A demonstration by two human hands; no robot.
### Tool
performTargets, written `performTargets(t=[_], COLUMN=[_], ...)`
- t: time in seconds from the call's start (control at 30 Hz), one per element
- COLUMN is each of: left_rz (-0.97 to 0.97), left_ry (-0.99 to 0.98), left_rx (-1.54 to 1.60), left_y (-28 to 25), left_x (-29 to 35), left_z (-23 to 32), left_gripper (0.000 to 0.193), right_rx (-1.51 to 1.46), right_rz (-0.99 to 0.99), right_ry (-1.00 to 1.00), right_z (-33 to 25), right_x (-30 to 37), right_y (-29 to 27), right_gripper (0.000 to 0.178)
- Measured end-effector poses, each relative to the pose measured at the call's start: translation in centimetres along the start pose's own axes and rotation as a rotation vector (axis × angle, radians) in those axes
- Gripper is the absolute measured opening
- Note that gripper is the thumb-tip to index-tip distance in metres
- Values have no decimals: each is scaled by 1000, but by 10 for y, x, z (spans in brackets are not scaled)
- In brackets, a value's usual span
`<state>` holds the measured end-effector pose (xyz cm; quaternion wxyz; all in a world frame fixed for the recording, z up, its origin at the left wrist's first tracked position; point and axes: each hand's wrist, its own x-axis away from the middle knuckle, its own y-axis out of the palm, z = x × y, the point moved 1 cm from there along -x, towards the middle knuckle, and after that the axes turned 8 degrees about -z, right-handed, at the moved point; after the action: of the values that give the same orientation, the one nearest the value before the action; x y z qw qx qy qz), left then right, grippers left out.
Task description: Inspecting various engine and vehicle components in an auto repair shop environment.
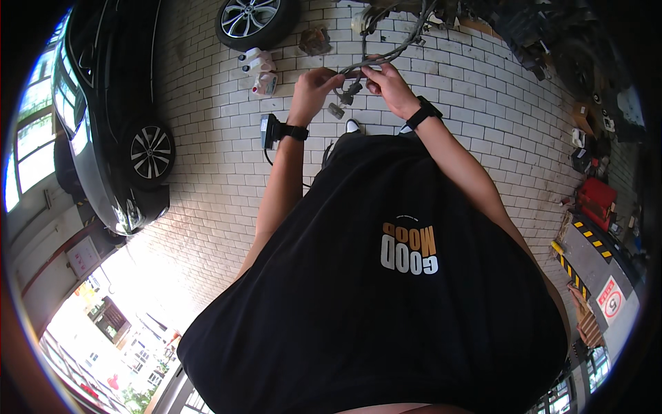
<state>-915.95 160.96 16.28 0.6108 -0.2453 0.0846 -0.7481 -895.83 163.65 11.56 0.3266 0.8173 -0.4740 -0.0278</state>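
A dark wiring harness (400, 52) runs down from the far top of the view into both my hands. My left hand (318, 86) pinches it near its lower end, thumb and fingers closed on the cable. Just to the right, my right hand (387, 84) grips the same harness between thumb and fingers. Grey and black connectors (350, 93) dangle from the harness between and below my hands. Another small grey connector (336, 110) hangs lowest. Each wrist wears a black strap, and a box-shaped device (270, 130) sits at the left one.
White plastic jugs (261, 72) and a loose wheel (249, 19) are on the tiled floor (221, 138) at the far left. A dark car (114, 117) stands at left. Dark vehicle parts (545, 34) fill the far right; a red box (596, 201) lies nearer.
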Motion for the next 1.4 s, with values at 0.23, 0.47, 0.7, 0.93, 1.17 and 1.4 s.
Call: performTargets(t=[0.23, 0.47, 0.7, 0.93, 1.17, 1.4], left_rz=[-75, -43, -54, -53, -79, -92], left_ry=[-61, -62, -56, -49, -65, -43], left_rx=[115, 355, 383, 409, 418, 338], left_y=[3, 7, 7, 8, 9, 14], left_x=[-1, -4, -6, -8, -8, -14], left_z=[-3, -11, -11, -9, -11, -14], left_gripper=[30, 25, 24, 25, 24, 23], right_rx=[-6, 43, 38, 5, -22, 153], right_rz=[32, -17, -19, -21, -12, 63], right_ry=[25, 46, 40, 26, 7, 58], right_z=[-3, -3, -8, -12, -3, 9], right_x=[-1, 1, 3, 5, 3, 3], right_y=[-1, -2, -3, -8, -8, -9], right_gripper=[15, 20, 13, 12, 11, 19])
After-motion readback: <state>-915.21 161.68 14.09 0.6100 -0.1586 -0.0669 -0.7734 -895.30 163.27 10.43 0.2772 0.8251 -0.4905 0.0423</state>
